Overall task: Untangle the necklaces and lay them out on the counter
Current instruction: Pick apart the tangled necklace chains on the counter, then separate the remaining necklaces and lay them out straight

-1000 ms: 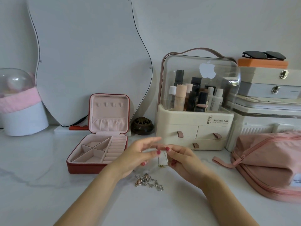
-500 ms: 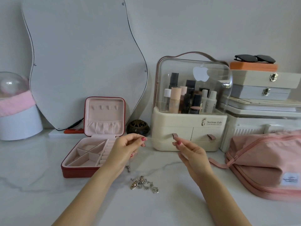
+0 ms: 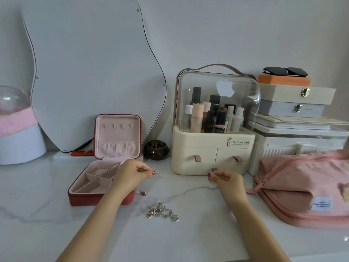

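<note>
Thin silver chain necklace (image 3: 181, 174): light, limp, snag-prone; stretching low across the white marble desk (image 3: 56, 233), left hand (image 3: 130, 173) and right hand (image 3: 224, 177) grips pinching its ends. Tangled silver heap (image 3: 162, 212) lying nearer; handling by clasps advised

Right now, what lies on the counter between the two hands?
In the head view, only a thin chain stretches from the left hand to the right hand; the counter beneath is bare.
</note>
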